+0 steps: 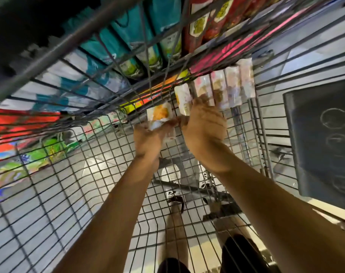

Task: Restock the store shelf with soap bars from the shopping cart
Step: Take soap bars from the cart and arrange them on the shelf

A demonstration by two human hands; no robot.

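— Several soap bars (224, 85) stand in a row at the far end of the shopping cart (49, 194), against its wire wall.
— And the hands?
— Left hand (148, 140) pinches one orange-printed bar (159, 115); right hand (204, 125) curls round another bar (182, 99) beside the row.
— Beyond?
— Blurred shelf packages (128, 42).

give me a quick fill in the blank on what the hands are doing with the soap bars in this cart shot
1. The left hand holds a soap bar with an ____ picture on its wrapper.
2. The right hand reaches into a ____ of upright soap bars.
3. Both hands are inside a wire shopping ____.

Missing words: orange; row; cart
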